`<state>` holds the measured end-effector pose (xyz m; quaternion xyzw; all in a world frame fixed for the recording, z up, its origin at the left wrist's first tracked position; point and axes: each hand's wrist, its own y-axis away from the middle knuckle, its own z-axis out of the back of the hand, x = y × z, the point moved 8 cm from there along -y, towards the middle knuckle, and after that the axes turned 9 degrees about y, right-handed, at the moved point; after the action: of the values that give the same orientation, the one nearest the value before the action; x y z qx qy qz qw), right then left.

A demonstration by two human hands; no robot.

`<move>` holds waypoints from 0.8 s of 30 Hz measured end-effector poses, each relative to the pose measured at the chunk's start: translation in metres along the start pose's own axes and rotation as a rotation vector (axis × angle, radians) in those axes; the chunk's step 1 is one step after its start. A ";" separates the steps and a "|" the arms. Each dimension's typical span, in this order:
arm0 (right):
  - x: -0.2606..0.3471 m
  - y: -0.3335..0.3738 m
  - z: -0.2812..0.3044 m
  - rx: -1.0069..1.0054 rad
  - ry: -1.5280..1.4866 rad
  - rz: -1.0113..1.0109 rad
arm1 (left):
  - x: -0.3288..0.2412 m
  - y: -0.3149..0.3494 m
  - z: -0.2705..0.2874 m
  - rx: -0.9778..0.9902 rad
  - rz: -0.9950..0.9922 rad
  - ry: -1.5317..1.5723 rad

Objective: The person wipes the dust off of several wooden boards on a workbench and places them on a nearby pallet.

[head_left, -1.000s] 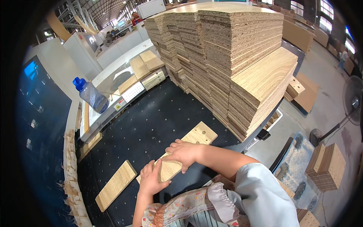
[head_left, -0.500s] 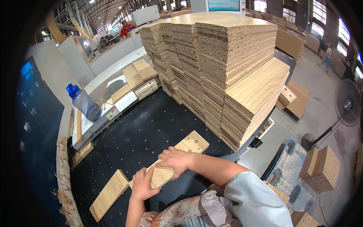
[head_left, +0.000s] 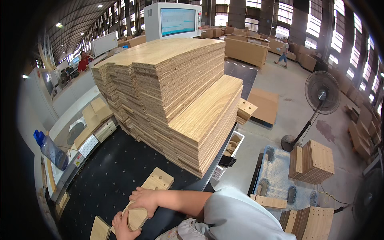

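Note:
Both my hands rest on a small wood-grain board (head_left: 138, 218) with a rounded end, low on the black studded table (head_left: 108, 172). My left hand (head_left: 122, 227) grips it at its near left side, thumb along the edge. My right hand (head_left: 145, 201) is closed round its far side, close to the left hand. A longer board (head_left: 159, 179) with drilled holes runs out beyond my right hand. Part of it is hidden by my hands. Another loose board (head_left: 100, 229) lies at the lower left, partly cut off by the picture's rim.
A tall stack of chipboard panels (head_left: 192, 68) stands on the table ahead. A blue-capped bottle (head_left: 54, 152) and some boards (head_left: 94, 116) sit on the left ledge. Right on the floor are a standing fan (head_left: 322, 95), board stacks (head_left: 314, 160) and a dusty blue pallet (head_left: 276, 176).
My view has swung right and up, so the table and hands now appear lower and further left. Both hands still hold the rounded board.

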<state>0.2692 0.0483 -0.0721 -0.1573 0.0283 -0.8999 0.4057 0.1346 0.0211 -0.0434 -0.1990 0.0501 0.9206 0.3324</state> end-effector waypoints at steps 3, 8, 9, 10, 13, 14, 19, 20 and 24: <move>0.010 -0.009 0.000 0.018 -0.007 0.020 | 0.005 0.010 0.002 0.006 0.008 -0.012; 0.013 0.002 0.011 0.033 -0.017 -0.019 | 0.021 0.005 -0.006 -0.064 -0.037 0.054; 0.012 0.001 0.014 0.050 -0.009 -0.018 | 0.019 0.006 -0.004 -0.070 -0.047 0.055; 0.012 0.001 0.015 0.037 0.000 -0.010 | 0.018 0.007 -0.003 -0.064 -0.037 0.065; 0.014 0.001 0.009 -0.009 0.017 0.011 | 0.018 0.012 -0.001 -0.060 -0.016 0.074; 0.015 0.003 0.008 -0.023 0.017 0.019 | 0.019 0.013 -0.002 -0.064 -0.007 0.063; 0.014 0.005 0.014 0.002 0.010 0.012 | -0.016 0.037 0.006 -0.295 -0.118 -0.208; 0.011 0.005 0.012 0.048 0.033 0.000 | -0.018 0.047 -0.001 -0.284 -0.114 -0.193; 0.016 0.004 0.010 -0.003 0.013 0.023 | 0.033 0.145 -0.092 -0.152 0.069 0.023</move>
<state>0.2650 0.0347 -0.0591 -0.1518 0.0342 -0.8960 0.4158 0.0513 -0.0923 -0.1469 -0.2324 -0.0094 0.9303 0.2837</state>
